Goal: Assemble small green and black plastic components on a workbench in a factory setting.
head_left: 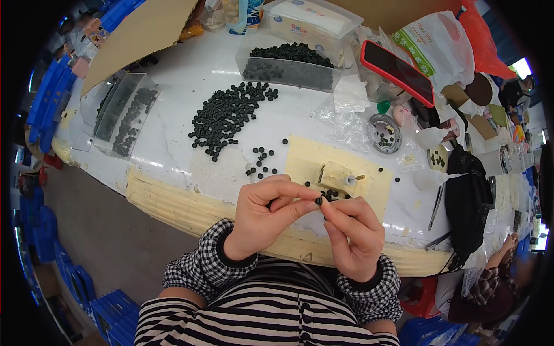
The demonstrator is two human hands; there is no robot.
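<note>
Left hand (pixel 251 216) pinches small black part (pixel 318 200), frame centre, right hand (pixel 359 235) touches it, right grip indeterminable, black pile (pixel 222 120) upper centre.

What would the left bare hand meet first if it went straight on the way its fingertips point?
Most likely the fingertips of the right bare hand, just beyond the small, round black piece that the left bare hand pinches; whether they already touch is unclear.

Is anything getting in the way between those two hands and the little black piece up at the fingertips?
No, nothing visible does. The little black piece is pinched at the fingertips of the left hand, and the right hand has its fingertips right beside it. The loose black pieces lie beyond the hands, not between.
</note>
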